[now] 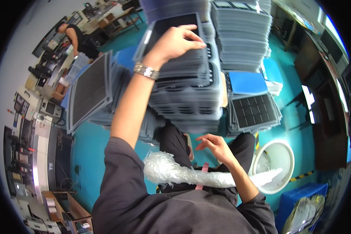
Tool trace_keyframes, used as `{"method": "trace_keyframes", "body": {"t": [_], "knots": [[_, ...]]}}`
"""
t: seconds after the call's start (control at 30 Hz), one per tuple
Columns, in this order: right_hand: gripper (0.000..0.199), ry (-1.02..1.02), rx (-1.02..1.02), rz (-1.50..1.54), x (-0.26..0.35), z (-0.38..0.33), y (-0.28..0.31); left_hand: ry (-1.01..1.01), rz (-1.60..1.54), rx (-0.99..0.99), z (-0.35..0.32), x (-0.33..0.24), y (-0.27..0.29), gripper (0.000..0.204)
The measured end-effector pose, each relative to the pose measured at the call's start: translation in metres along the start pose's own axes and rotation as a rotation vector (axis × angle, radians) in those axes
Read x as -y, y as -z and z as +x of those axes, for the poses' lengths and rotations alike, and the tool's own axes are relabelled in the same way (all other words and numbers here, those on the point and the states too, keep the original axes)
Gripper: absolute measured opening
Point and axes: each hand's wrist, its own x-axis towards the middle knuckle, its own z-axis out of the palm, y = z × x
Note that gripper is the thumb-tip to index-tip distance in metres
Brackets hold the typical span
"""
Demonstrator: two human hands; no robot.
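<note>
My left hand, a metal watch on its wrist, is raised over the tall middle stack of dark flat plastic sheets. Its fingers are apart and nothing shows in them; whether they touch the top sheet I cannot tell. Lower down, above my lap, my right hand has loosely bent fingers with gaps between them, and it looks bare. A long bundle of crinkled clear plastic film lies across my lap under the right forearm. A pink strip crosses it, and its right end reaches over a white bucket.
Tilted dark sheets stand at left. More stacks rise behind and at right, near a blue panel. A blue crate sits at lower right. A person works by the left benches.
</note>
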Motion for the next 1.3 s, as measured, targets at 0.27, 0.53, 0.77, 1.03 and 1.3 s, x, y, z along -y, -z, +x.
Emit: {"method": "trace_keyframes", "body": {"t": [0.27,0.53,0.77,1.03,1.3], "knots": [[0.026,0.155,0.125,-0.198,0.067,0.028,0.001,0.05,0.033,0.055,0.007,-0.008,0.002,0.03],[0.035,0.46,-0.116,-0.036,0.193,0.063,0.013,-0.115,0.279,-0.428,-0.016,-0.028,-0.009,0.017],[0.03,0.433,-0.002,0.472,0.217,0.081,0.006,-0.101,0.217,-0.282,-0.082,-0.113,-0.023,0.009],[0.032,0.394,-0.009,0.514,0.179,0.085,-0.01,-0.046,0.216,-0.529,-0.099,-0.055,-0.037,0.012],[0.032,0.506,-0.044,0.434,0.187,0.074,-0.033,-0.071,0.471,-0.592,-0.132,-0.068,-0.041,0.074]]}}
